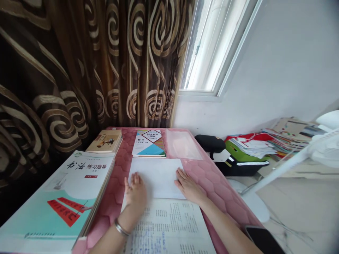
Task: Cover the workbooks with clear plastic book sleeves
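Note:
A blank white sheet of paper (161, 178) lies before me. My left hand (137, 192) rests on its left part, palm down, fingers stretched forward and the thumb apart. On the sheet's right edge, my right hand (189, 187) lies flat with its fingers extended. Neither hand grips anything. Below the blank sheet is a page (172, 225) with printed text and blue handwriting, partly covered by my left wrist. Whether the two are joined as one booklet I cannot tell. A silver bracelet (122, 227) circles my left wrist.
A pink quilted cover (219, 190) spreads beneath everything. Left stand stacked books (66, 197) and a smaller book pile (104, 141). Ahead are a maths book (149, 144) and a translucent folder (182, 144). A dark phone-like object (262, 240) and a white fan (286, 169) are right.

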A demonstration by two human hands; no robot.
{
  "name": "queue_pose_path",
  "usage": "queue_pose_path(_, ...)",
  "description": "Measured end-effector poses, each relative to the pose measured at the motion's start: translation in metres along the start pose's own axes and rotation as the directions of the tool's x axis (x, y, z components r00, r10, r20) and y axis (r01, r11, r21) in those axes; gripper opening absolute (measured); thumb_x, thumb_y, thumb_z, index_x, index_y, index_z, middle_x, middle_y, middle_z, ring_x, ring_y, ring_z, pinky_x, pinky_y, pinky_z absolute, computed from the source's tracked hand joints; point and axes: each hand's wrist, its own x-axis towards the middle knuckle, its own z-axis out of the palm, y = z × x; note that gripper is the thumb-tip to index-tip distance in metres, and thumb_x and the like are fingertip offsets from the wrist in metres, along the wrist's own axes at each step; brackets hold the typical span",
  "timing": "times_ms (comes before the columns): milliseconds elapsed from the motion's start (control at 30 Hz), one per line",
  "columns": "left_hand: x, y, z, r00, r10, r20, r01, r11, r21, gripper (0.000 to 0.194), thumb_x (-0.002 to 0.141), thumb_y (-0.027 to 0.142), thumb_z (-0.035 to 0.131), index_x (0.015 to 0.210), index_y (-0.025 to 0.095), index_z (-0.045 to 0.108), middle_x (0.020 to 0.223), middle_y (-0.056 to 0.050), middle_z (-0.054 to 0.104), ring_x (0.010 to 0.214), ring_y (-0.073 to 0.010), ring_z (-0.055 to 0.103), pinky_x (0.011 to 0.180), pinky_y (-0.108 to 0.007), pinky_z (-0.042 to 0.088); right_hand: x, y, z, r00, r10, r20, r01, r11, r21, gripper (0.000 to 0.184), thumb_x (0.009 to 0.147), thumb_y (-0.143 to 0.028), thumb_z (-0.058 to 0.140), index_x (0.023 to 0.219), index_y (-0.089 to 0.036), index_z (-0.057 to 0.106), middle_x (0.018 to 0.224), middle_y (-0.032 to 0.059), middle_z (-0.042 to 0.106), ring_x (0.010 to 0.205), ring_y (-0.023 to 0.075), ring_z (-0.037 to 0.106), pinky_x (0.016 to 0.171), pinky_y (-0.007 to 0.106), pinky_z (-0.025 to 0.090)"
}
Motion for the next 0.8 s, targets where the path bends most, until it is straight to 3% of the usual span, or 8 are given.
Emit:
queue_pose_path(100,0.01,0.049,-0.005,0.969,0.197,0.152,-0.174,0.973,-0.151,0.053,0.091,0.02,0.035,0.143,0.011,0.043,0.154,-0.016,0.032,0.142,-0.0279,0.032,0.114,-0.049,0.027,0.003,-0.001,-0.003,0.997,-0.025,-0.076,0.028,0.999,0.029,0.057,0.098,-0.042,0.028,0.143,-0.012,0.043,0.155,0.0115,0.033,0.143,0.021,0.03,0.116,0.037,0.023)
queue_pose_path(200,0.019,0.095,-0.009,0.894,0.421,0.15,-0.36,0.878,-0.316,0.056,0.094,0.031,0.033,0.147,0.014,0.037,0.158,-0.012,0.025,0.146,-0.0281,0.022,0.118,-0.049,0.018,0.007,0.006,-0.014,0.979,0.02,-0.203,-0.004,0.997,0.081,0.036,0.094,-0.029,0.042,0.12,-0.019,0.065,0.135,0.0075,0.058,0.125,0.0183,0.051,0.108,0.031,0.034)
queue_pose_path(300,0.023,0.119,-0.008,0.883,0.449,0.137,-0.377,0.852,-0.363,0.06,0.093,0.041,0.034,0.148,0.018,0.035,0.159,-0.014,0.021,0.146,-0.036,0.014,0.116,-0.06,0.011,0.015,0.021,-0.025,0.952,0.146,-0.27,-0.126,0.988,0.09,0.02,0.087,-0.028,0.055,0.099,-0.02,0.07,0.11,0.0073,0.067,0.108,0.0206,0.058,0.097,0.032,0.042)
queue_pose_path(400,0.022,0.124,-0.004,0.887,0.445,0.123,-0.375,0.849,-0.372,0.06,0.093,0.044,0.034,0.148,0.023,0.034,0.16,-0.013,0.018,0.146,-0.04,0.011,0.113,-0.065,0.007,0.03,0.036,-0.033,0.92,0.278,-0.275,-0.263,0.961,0.089,0.022,0.081,-0.038,0.064,0.09,-0.019,0.07,0.102,0.0092,0.067,0.1,0.0242,0.06,0.089,0.035,0.044)
queue_pose_path(533,0.02,0.121,0.001,0.89,0.446,0.096,-0.378,0.839,-0.391,0.057,0.093,0.044,0.033,0.147,0.026,0.038,0.16,-0.011,0.019,0.146,-0.0401,0.01,0.114,-0.064,0.006,0.056,0.043,-0.039,0.875,0.416,-0.248,-0.404,0.909,0.102,0.032,0.079,-0.05,0.064,0.088,-0.02,0.071,0.106,0.0107,0.067,0.105,0.0284,0.06,0.083,0.036,0.046)
queue_pose_path(800,0.019,0.122,0.003,0.896,0.437,0.078,-0.37,0.832,-0.414,0.057,0.094,0.045,0.033,0.147,0.026,0.038,0.16,-0.011,0.019,0.146,-0.0399,0.008,0.114,-0.064,0.004,0.092,0.038,-0.042,0.809,0.536,-0.24,-0.526,0.843,0.107,0.05,0.085,-0.057,0.053,0.1,-0.013,0.071,0.11,0.021,0.068,0.106,0.0331,0.062,0.085,0.043,0.045)
